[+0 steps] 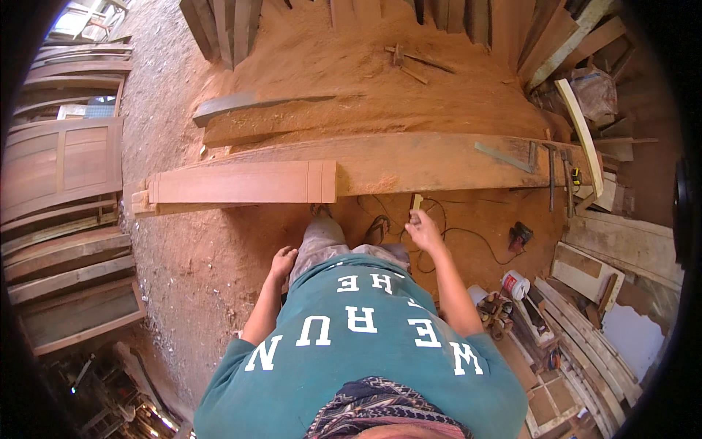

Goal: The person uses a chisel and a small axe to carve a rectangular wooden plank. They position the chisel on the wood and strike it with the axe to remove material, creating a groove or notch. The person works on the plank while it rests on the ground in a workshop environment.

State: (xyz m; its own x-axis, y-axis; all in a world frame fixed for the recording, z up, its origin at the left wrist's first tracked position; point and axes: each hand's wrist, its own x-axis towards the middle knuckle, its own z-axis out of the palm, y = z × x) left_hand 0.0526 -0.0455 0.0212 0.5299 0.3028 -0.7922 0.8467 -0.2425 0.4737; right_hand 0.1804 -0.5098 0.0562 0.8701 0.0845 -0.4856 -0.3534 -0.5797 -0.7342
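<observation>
The right hand [425, 228] extends forward in a pinch; the left hand [283, 262] (loosely curled) hangs back.

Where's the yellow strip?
In the head view, right of centre, the yellow strip is in the right hand, by the near edge of the long plank.

From where I stand: floor [292, 62] thick with orange sawdust, greyer, chip-littered ground [164, 190] to the left. Panelled wooden frames [89, 157] stacked along the left side. Upright planks [228, 29] at far left, leaning boards [559, 47] at far right, pale plastic sack [594, 95] beside those. Long boards [589, 344], white bucket [516, 284] near right. Bright light [72, 22] in far left corner, dimmer right edge.
</observation>
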